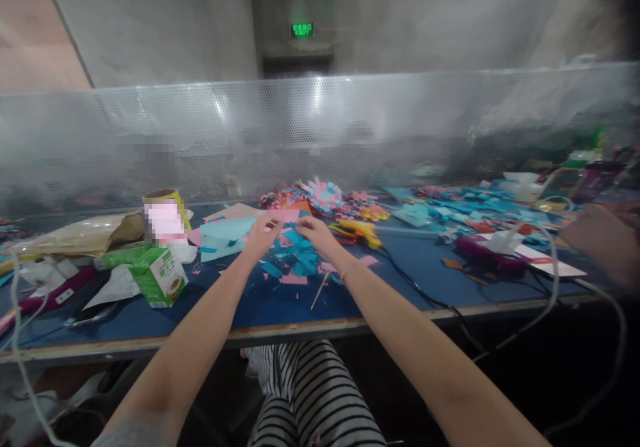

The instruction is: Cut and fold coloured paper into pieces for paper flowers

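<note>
A small pink paper piece [285,215] is held up between my two hands over the table. My left hand [265,232] pinches its left side with thumb and fingers. On the other side, the fingertips of my right hand [316,233] close at its right edge, where a bit of blue paper also shows. Below the hands lies a loose pile of blue paper scraps [300,257] with some pink pieces. A thin wooden stick [320,291] rests near the right wrist. Behind the hands is a pink and white paper flower [323,195].
A yellow hot glue gun [364,233] lies right of my hands, its black cord running over the table edge. At left stand a green box [159,277] and a yellow roll [183,215]. Purple power strips [480,255] flank both sides. A blurred arm [603,243] appears far right.
</note>
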The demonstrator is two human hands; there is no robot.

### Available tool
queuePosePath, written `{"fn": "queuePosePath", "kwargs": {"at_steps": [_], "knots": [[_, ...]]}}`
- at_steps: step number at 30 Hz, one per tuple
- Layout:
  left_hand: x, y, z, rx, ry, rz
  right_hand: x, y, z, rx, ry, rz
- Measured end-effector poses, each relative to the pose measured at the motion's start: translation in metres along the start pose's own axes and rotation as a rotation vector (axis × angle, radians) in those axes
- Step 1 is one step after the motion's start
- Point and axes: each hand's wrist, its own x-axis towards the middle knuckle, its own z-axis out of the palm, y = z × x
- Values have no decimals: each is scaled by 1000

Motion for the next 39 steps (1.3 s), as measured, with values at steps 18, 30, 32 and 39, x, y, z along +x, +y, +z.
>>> {"fn": "queuePosePath", "kwargs": {"at_steps": [18,30,32,39], "knots": [[-1,-3,1,9,-68,19,0,-1,-2,-97,24,-29],[-3,-2,1,48,-92,5,1,3,-1,-15,-1,-30],[-3,-1,0,57,-93,-4,0,1,-1,-16,-9,-25],[-4,1,-1,57,-98,-20,-1,3,0,17,-35,8]]}}
